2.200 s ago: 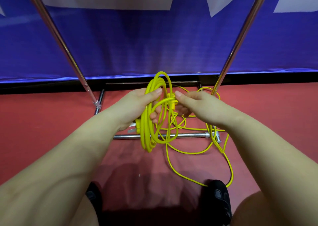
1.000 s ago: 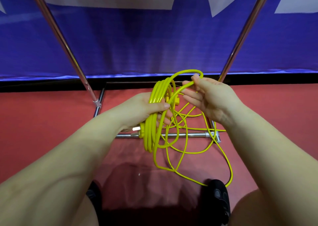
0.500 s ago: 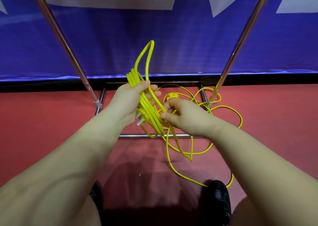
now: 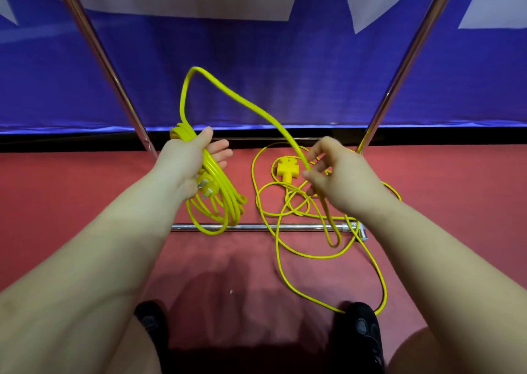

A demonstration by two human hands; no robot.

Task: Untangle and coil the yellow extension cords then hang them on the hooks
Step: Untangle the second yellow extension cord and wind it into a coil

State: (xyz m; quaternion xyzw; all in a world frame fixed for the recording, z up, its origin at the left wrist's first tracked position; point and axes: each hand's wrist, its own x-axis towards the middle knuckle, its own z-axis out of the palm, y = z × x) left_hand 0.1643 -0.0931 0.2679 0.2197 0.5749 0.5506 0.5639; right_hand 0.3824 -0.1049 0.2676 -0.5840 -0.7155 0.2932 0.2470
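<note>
You are midway through coiling. Your left hand [image 4: 189, 159] grips a bundle of finished loops, the coil [image 4: 219, 199], with the thumb clamped over the top and the fingers partly spread beyond it; the plug [image 4: 206, 189] with its metal prongs hangs just under your palm. From the top of that bundle one strand of the yellow extension cord [image 4: 245, 100] arcs up and across, then runs down to your right hand [image 4: 339, 178]. That hand looks loosely curled round the strand, thumb and forefinger closing on it, but the fingers are blurred, so a firm pinch is likely, not certain.

The rest of the cord lies in loose loops [image 4: 291, 202] on the red floor [image 4: 85, 202], crossing over the lower rack bar [image 4: 256, 226] and trailing back to your right shoe [image 4: 360, 325]. The yellow socket head [image 4: 286, 168] sits on the floor among those loops, just beside your right hand. No hooks are in view; only the two slanted chrome poles [image 4: 114, 82] of the rack show.

The next move calls for bringing the raised strand over to your left hand as a fresh loop, matching the size of those already held. Watch the crossings near the socket: several loops overlap there, and pulling hard could tighten them into a knot. Feed slack through your right hand slowly and lift any snag clear before adding it.
</note>
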